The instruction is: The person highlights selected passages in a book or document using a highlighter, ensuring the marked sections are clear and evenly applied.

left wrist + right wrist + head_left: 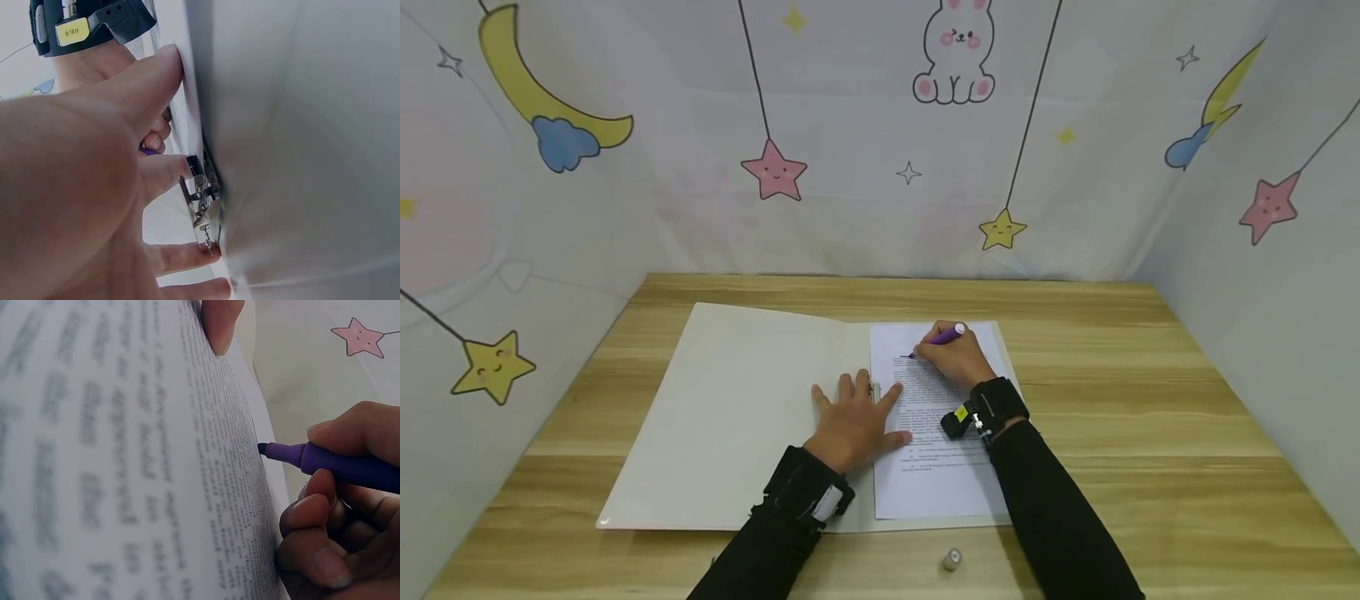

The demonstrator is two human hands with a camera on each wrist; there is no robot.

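My right hand [957,358] grips a purple marker [350,464] between thumb and fingers. Its dark chisel tip [262,449] meets the printed sheet [940,492] near the top lines of text, beside a short dark stroke [904,357]. The sheet lies on the right side of an opened white folder [737,400]. With fingers spread, my left hand [850,425] rests across the folder's fold, thumb and forefinger over the sheet's left edge. A metal clip [201,203] at the fold shows among the left fingers in the left wrist view.
A small grey cylinder [951,559] stands on the wooden table [1150,467] in front of the folder. White cloth walls [865,225] printed with stars, a moon and a rabbit enclose the table at the back and sides.
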